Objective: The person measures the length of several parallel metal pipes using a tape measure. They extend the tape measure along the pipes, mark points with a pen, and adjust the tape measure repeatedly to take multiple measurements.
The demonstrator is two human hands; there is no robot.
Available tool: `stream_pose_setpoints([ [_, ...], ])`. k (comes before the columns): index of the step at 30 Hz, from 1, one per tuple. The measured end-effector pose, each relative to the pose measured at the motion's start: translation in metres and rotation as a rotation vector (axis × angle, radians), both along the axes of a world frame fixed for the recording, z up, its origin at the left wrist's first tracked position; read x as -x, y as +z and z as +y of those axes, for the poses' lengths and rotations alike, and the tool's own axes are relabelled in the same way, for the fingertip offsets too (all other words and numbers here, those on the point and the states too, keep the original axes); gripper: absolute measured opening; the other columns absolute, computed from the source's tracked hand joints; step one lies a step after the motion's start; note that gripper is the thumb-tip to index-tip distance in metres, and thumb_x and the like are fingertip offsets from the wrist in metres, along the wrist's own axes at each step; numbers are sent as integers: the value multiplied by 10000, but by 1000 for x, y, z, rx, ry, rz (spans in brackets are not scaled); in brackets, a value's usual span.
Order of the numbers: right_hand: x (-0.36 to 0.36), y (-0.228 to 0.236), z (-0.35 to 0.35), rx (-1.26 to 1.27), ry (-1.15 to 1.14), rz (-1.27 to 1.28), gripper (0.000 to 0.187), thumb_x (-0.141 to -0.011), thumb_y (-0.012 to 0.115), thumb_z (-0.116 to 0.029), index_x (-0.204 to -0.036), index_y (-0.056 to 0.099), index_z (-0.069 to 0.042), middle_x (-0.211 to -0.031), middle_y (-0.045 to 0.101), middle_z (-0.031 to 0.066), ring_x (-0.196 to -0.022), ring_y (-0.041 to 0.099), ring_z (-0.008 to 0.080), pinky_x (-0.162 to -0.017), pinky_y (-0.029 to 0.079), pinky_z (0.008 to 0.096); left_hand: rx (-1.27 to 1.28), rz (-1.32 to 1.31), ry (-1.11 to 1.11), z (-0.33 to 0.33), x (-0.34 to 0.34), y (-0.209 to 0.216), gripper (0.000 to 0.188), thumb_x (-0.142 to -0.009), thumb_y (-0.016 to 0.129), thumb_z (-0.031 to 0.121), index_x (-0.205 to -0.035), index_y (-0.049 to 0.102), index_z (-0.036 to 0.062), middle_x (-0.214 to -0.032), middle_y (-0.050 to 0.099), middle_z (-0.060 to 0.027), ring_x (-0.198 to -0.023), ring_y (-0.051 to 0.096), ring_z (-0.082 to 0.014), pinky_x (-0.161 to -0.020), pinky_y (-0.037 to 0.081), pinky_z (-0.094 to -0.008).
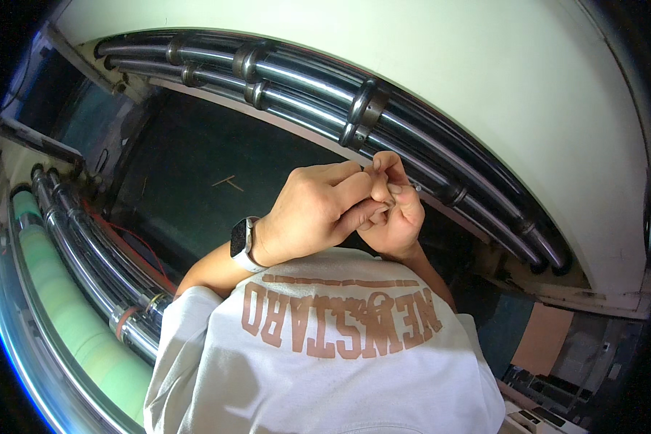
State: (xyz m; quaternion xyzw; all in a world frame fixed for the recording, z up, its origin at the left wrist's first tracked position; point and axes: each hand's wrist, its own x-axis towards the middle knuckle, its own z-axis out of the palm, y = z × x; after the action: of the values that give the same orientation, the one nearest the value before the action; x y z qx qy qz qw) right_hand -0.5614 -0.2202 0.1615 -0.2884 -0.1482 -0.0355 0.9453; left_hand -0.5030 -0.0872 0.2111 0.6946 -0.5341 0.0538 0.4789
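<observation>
Head view, looking straight down: the person stands close against a machine, both hands raised together at the picture's centre. Left hand (315,210) is curled over, its fingers (354,189) folded toward the right hand (396,210), and the two touch at the fingertips around one o'clock from the left wrist. Something very small seems pinched between them — possibly a fine thread or strand (too thin to make out), so I cannot tell what either hand grips, only that both are closed into a pinch against each other.

A smartwatch (241,241) with a pale band sits on the left wrist, at about eight o'clock from the joined fingers. Below it, the person's light grey shirt (325,369) with reddish-brown lettering fills the six o'clock part of the frame.

Behind the hands, from ten o'clock across to four o'clock, runs a bank of polished metal rollers (304,87) with dark collars — curved by the lens. A second set of rollers (87,246) runs down at nine o'clock, beside a pale green roll (72,325).
</observation>
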Motion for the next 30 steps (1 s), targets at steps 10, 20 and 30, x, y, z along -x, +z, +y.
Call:
stream_pose_setpoints([
  [10, 4, 11, -2, -123, 107, -18, 324, -834, 312, -85, -1150, 386, -83, -620, 342, -25, -456, 260, 44, -414, 258, 186, 146, 143, -19, -2, 0, 3, 301, -657, 725, 107, -904, 575, 25, -829, 566, -93, -687, 585, -216, -589, 477, -279],
  [20, 2, 5, 1, -155, 232, 61, 451, -860, 306, -139, -1298, 284, -36, -530, 319, -44, -469, 298, 48, -451, 295, 201, 46, -88, -93, 7, -5, -2, 387, -629, 685, 100, -1011, 629, 100, -727, 481, -48, -610, 558, -181, -513, 460, -279],
  [30, 4, 3, 6, -162, 161, 187, 407, -848, 317, -130, -1246, 352, -51, -521, 302, -72, -436, 262, 25, -426, 240, 170, 41, -328, 0, 7, -4, -7, 318, -612, 657, 107, -923, 606, 62, -699, 451, -37, -538, 509, -169, -450, 422, -281],
])
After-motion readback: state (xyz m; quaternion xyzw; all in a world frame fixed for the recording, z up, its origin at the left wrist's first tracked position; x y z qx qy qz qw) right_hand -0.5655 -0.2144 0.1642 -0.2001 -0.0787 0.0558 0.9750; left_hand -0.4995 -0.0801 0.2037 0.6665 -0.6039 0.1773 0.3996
